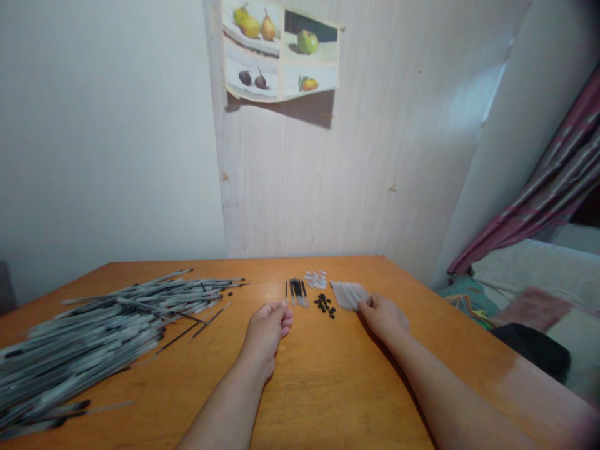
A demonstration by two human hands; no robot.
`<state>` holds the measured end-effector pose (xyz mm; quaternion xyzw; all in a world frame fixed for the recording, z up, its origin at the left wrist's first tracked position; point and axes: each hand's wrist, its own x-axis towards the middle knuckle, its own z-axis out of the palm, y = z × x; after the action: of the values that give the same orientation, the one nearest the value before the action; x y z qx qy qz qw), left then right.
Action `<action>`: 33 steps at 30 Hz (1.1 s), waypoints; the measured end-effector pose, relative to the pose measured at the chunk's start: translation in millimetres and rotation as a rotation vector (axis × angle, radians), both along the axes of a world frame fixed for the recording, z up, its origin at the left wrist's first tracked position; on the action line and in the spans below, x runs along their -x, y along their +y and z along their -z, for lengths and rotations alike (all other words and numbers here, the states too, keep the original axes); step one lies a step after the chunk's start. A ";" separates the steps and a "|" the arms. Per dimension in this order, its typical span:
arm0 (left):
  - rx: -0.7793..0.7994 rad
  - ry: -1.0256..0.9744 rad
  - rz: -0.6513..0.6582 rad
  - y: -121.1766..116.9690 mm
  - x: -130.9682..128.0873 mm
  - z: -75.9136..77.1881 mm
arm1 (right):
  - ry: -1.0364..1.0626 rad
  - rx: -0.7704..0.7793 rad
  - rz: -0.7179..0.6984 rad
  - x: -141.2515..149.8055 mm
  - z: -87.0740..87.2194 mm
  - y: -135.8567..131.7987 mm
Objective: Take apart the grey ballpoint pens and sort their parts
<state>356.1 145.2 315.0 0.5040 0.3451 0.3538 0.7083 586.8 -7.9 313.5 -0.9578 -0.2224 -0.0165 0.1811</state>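
Observation:
My left hand (269,328) is closed in a pinch around a thin dark pen refill (286,289), which points away from me. Just beyond it lies a small row of black-and-clear pen refills (298,289). My right hand (383,315) has its thumb and fingertips pressed together at the near right end of a row of translucent pen barrels (347,295). It seems to grip one barrel there, though the fingers partly cover it. Between the hands are several small black plugs (323,304), with a little heap of clear caps (315,279) behind them.
A large, loose pile of slim grey-white and black pen parts (107,325) spreads over the left side of the wooden table (309,400). A fruit picture sheet (281,50) hangs on the wall behind. Right of the table are a black object (534,350) and a curtain (529,187).

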 end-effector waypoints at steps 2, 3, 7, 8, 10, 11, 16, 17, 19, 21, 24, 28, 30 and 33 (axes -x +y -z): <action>-0.005 -0.005 0.000 0.3 -0.3 0.7 | 0.003 -0.004 -0.005 -0.6 0.6 -0.3; -0.007 -0.004 -0.001 0.5 -0.4 1.0 | 0.004 -0.007 -0.006 -1.1 1.1 -0.4; -0.011 0.006 -0.005 0.5 -0.3 0.7 | 0.001 -0.015 -0.001 -4.6 4.5 -0.2; -0.009 0.009 -0.006 0.2 -0.2 0.2 | -0.001 -0.014 -0.001 -5.6 5.5 -0.1; -0.004 0.012 -0.007 -0.5 0.1 -1.1 | -0.009 -0.014 -0.001 -7.6 7.2 0.0; -0.002 0.013 -0.007 -0.9 0.3 -1.6 | -0.014 -0.015 -0.001 -8.5 7.8 -0.1; -0.008 0.005 -0.002 -1.2 0.7 -0.9 | -0.037 -0.038 0.004 -9.1 7.5 -2.0; -0.009 0.002 -0.002 -1.0 0.5 -0.4 | -0.047 -0.050 0.004 -7.7 6.7 -2.4; -0.010 0.003 0.002 -0.6 0.1 -0.1 | -0.076 -0.088 -0.015 -2.4 4.5 -3.1; -0.008 0.010 0.006 -0.5 -0.3 -0.7 | -0.118 -0.147 -0.076 7.4 2.7 -2.7; -0.006 0.022 0.010 -0.9 -0.2 -2.4 | -0.183 -0.248 -0.231 30.2 3.7 0.4; -0.016 0.021 0.008 -0.3 1.0 -3.2 | -0.259 -0.350 -0.504 64.7 13.4 6.5; -0.024 0.011 0.002 0.5 1.6 -3.2 | -0.312 -0.377 -0.611 76.8 18.8 8.7; -0.024 0.001 -0.009 1.8 2.5 -4.3 | -0.398 -0.383 -0.718 84.3 23.5 10.0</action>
<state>353.6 147.0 319.2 0.5111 0.3433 0.3610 0.7004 502.5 2.0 290.1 -0.7473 -0.5641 -0.1772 0.3031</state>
